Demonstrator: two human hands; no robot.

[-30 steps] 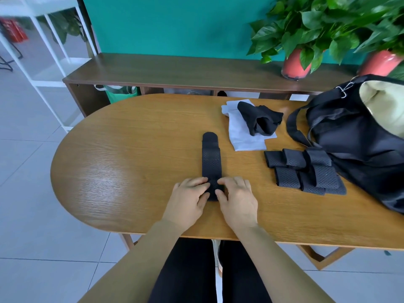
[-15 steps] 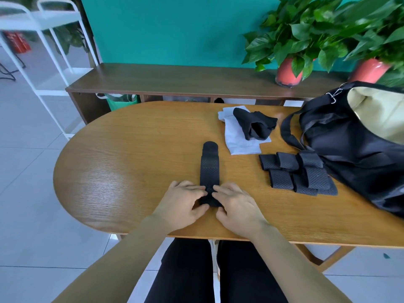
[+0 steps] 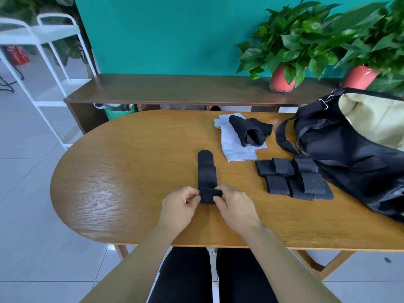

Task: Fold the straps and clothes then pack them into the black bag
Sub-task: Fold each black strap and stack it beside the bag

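Head view, left hand (image 3: 179,207), right hand (image 3: 237,207), fingers (image 3: 193,192) pinching folded strap (image 3: 206,171) (near table (image 3: 196,234) edge).

The black bag (image 3: 341,154) ran off the right edge. My left hand (image 3: 179,208) and right hand (image 3: 237,206) covered both sides of the folded near end of the strap (image 3: 206,171). The far-right plant (image 3: 371,36) was blurred.
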